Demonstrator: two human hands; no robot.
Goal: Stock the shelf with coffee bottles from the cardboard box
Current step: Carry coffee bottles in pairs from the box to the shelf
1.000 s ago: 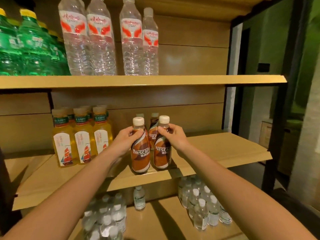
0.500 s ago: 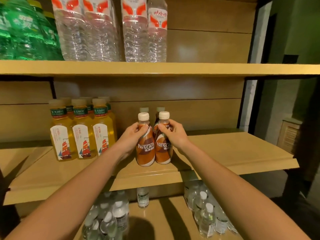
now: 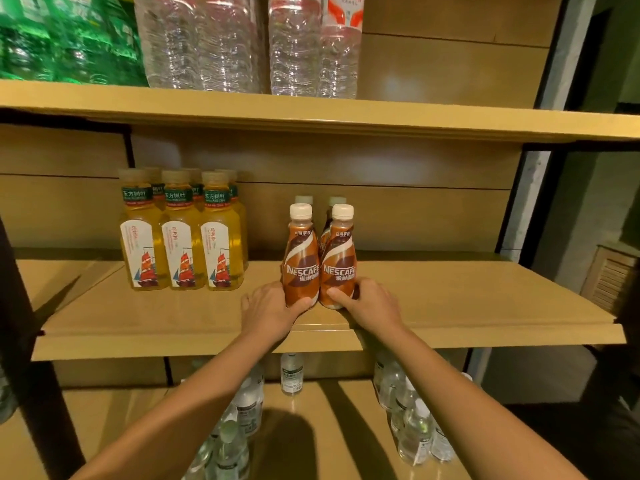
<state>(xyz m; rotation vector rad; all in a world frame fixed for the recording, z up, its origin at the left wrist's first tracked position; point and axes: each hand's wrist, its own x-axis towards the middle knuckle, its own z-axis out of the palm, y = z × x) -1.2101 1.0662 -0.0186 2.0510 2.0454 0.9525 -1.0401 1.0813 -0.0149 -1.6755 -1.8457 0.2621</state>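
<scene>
Dim, warm light comes from above. The forearms (image 3: 194,403) throw dark shadows across the lowest shelf (image 3: 114,410). Green bottles (image 3: 62,39) at the upper shelf's (image 3: 311,112) left end blur; that shelf bows with wide-angle distortion.

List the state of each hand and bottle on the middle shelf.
Left hand: grips base of left coffee bottle.
Right hand: grips base of right coffee bottle.
Left coffee bottle: upright, capped.
Right coffee bottle: upright, capped, beside the left one.
Rear coffee bottles: upright, capped, mostly hidden.
Tea bottles: upright, capped, untouched.
</scene>
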